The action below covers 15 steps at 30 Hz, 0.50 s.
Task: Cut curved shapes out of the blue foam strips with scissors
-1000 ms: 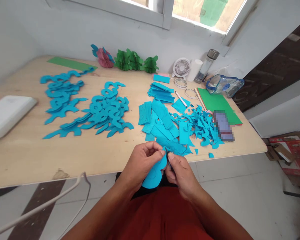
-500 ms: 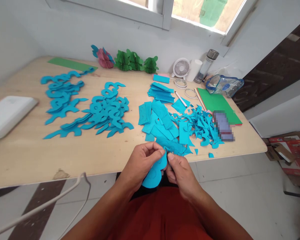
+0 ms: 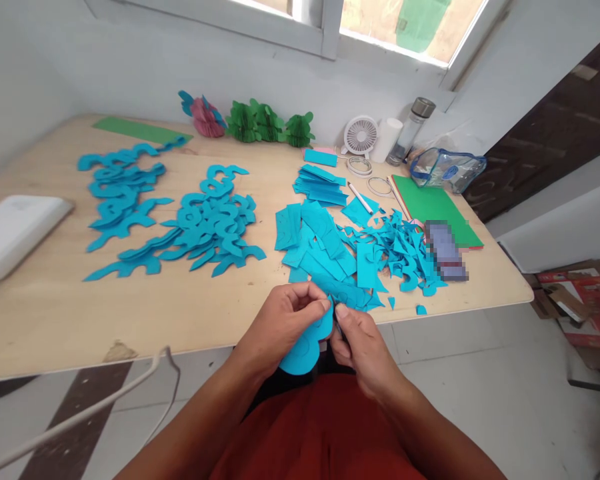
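My left hand [image 3: 295, 317] pinches a blue paper piece [image 3: 303, 353] with scalloped, rounded edges, held over the table's front edge. Faint curved lines show on the paper. Close against its right side, my right hand [image 3: 363, 337] is closed on scissors [image 3: 340, 328]; only a dark part of them shows, and the blades are mostly hidden by the fingers and paper. Just beyond my hands lies a heap of blue paper pieces [image 3: 325, 247], some with drawn curves. To its right is a pile of small blue scraps [image 3: 403, 243].
Wavy blue cut-outs [image 3: 215, 227] lie mid-table, with more cut-outs [image 3: 125, 193] further left. Green paper figures [image 3: 267, 123], a small fan [image 3: 360, 135] and a glass bottle [image 3: 411, 130] line the wall. A white box-like device [image 3: 20, 230] sits at the left; a cable [image 3: 95, 407] crosses in front.
The blue paper has tilted slightly, its lower end shifting left. Both hands keep nearly the same place, and the camera view has moved a little.
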Available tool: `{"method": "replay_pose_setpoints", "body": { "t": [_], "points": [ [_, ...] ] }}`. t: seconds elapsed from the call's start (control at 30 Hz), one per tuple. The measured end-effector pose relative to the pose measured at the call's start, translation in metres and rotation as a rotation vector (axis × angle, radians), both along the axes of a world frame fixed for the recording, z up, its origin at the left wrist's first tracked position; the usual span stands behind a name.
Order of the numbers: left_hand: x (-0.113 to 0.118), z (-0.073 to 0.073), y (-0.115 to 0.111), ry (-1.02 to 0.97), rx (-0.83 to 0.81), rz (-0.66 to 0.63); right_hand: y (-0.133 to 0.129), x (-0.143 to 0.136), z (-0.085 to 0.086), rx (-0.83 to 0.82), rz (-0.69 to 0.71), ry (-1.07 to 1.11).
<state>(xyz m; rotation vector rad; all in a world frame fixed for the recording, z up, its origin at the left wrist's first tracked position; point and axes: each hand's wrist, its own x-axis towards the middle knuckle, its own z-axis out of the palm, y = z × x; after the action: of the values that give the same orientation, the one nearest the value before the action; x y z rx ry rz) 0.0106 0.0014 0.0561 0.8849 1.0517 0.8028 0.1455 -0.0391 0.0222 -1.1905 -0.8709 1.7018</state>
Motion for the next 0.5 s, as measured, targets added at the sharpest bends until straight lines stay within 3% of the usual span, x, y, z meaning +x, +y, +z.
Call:
{"method": "replay_pose_setpoints", "body": {
  "t": [0.5],
  "points": [
    [0.0028, 0.0023, 0.0047, -0.046, -0.011, -0.079, 0.0003, 0.0063, 0.0029, 0.003, 0.005, 0.003]
  ]
}}
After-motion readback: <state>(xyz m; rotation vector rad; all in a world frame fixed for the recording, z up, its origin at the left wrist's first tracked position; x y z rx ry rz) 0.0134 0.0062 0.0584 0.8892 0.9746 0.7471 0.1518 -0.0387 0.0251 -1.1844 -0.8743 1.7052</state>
